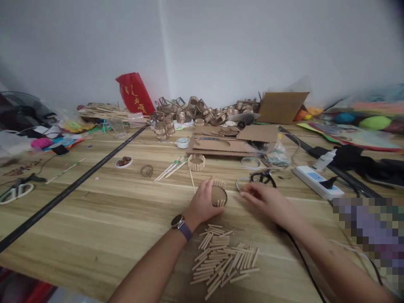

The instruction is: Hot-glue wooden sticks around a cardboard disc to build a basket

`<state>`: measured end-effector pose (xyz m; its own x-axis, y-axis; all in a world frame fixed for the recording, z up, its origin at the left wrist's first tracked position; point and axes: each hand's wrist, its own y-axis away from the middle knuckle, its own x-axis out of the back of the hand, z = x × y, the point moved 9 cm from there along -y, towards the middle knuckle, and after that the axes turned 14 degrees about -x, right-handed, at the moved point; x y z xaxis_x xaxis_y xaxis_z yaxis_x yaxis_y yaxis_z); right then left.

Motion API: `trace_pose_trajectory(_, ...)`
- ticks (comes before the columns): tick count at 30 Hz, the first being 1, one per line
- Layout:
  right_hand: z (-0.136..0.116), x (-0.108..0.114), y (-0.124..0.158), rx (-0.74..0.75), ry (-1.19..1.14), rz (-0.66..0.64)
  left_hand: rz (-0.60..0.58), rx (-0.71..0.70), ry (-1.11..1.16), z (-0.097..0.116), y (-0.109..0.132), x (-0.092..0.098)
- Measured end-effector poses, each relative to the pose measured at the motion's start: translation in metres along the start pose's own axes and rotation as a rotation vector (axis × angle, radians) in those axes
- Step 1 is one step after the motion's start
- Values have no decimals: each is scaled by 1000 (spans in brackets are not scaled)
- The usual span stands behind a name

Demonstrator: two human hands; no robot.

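My left hand [202, 204] is curled round a small round basket [219, 194] made of a cardboard disc with short wooden sticks standing along its rim, tilted on the wooden table [104, 219]. A watch sits on that wrist. My right hand [263, 198] lies just right of the basket, fingers stretched flat and pointing left, a little blurred, with nothing visible in them. A loose pile of short wooden sticks [224, 259] lies between my forearms near the front edge.
Another stick basket [196, 162] stands further back, with long skewers [172, 167], black scissors [263, 176], tape rings, cardboard sheets [233, 145], a power strip [317, 182] and a heap of finished baskets [195, 109] by the wall. White-handled scissors [15, 191] lie far left.
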<state>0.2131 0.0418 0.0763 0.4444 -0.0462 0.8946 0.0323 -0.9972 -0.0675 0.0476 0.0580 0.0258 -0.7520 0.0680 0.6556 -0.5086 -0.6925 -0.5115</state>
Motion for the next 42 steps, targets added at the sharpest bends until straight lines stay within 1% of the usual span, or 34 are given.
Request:
trace_pose_trajectory(3, 52, 18, 5, -242, 248, 35, 28, 16, 8, 0, 0, 3)
trace_pose_trajectory(5, 82, 28, 13, -377, 374, 93, 39, 21, 19, 1, 0, 4)
trace_pose_trajectory(7, 98, 24, 19, -415, 359, 68, 34, 24, 24, 1, 0, 4)
trace_pose_trajectory(9, 103, 15, 24, -415, 295, 4, 33, 25, 22, 1, 1, 4)
trace_pose_trajectory(10, 103, 12, 26, -409, 266, -17, 34, 24, 22, 1, 1, 4)
trace_pose_trajectory(12, 100, 11, 28, -394, 224, -17, 39, 20, 25, 1, 1, 4)
trace_pose_trajectory(14, 98, 16, 28, -387, 177, 6, 38, 20, 35, 0, 1, 4)
trace_pose_trajectory(17, 98, 24, 27, -431, 41, 7, 34, 26, 39, -1, 2, 3)
trace_pose_trajectory(19, 95, 26, 28, -445, -165, -7, 34, 22, 32, -1, 2, 3)
trace_pose_trajectory(21, 88, 19, 31, -460, -452, -60, 35, 16, 24, -1, 2, 3)
trace_pose_trajectory(23, 81, 5, 36, -517, -752, -150, 34, 16, 22, -1, 2, 3)
trace_pose_trajectory(25, 74, -14, 41, -584, -997, -256, 36, 21, 20, -2, 3, 3)
trace_pose_trajectory(27, 66, -27, 42, -589, -1157, -314, 40, 21, 20, -2, 3, 3)
trace_pose_trajectory(28, 63, -31, 42, -577, -1193, -324, 42, 20, 21, -2, 3, 3)
trace_pose_trajectory(30, 61, -38, 41, -553, -1182, -338, 44, 16, 23, -2, 3, 3)
trace_pose_trajectory(31, 61, -40, 41, -543, -1133, -338, 45, 15, 22, -2, 3, 3)
trace_pose_trajectory(34, 61, -43, 40, -482, -876, -329, 42, 16, 7, -4, 3, 2)
trace_pose_trajectory(37, 61, -39, 38, -427, -641, -265, 38, 8, -9, -4, 3, 2)
trace_pose_trajectory(39, 57, -36, 37, -385, -565, -248, 41, -1, -17, -4, 3, 2)
trace_pose_trajectory(42, 47, -36, 37, -312, -525, -272, 45, -4, -23, -4, 3, 2)
